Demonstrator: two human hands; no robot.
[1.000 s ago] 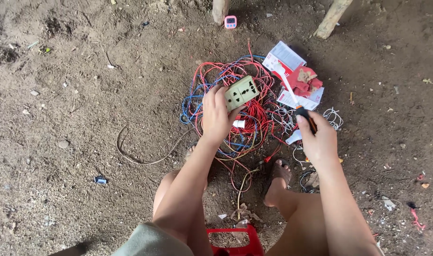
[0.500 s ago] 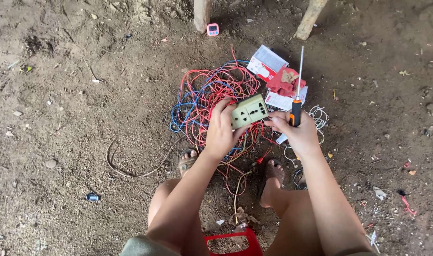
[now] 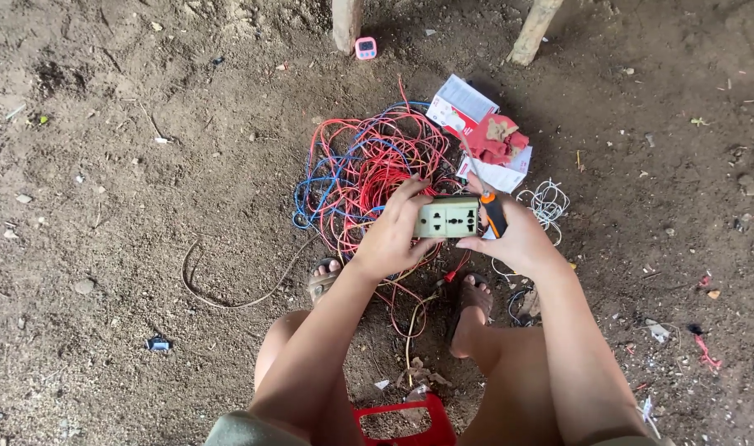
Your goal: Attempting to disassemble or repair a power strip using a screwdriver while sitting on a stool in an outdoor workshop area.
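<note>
Head view looks straight down at a dirt floor (image 3: 104,165), going from left to right. Far left, a small dark scrap (image 3: 157,343) lies on the ground, and near it a loose curved wire (image 3: 228,289) bends across the dirt. Next comes a big tangle of red and blue wires (image 3: 360,173), heaped just beyond the person's feet. The left hand (image 3: 391,235) hovers above that tangle, its fingers curled closed around the left end of a pale green socket box (image 3: 448,218), thumb below and fingers over the top edge. The box lies level between both hands, its face with the plug holes turned up toward the camera. The right hand (image 3: 516,238) closes on the right end of the box, and the same grip also holds a screwdriver with an orange and black handle (image 3: 493,213), pressed against the box's right side, its thin shaft pointing away toward the top. Beyond the right hand, a torn red and white package (image 3: 486,132) rests on the ground, with a small coil of white wire (image 3: 546,201) just to its right.
</note>
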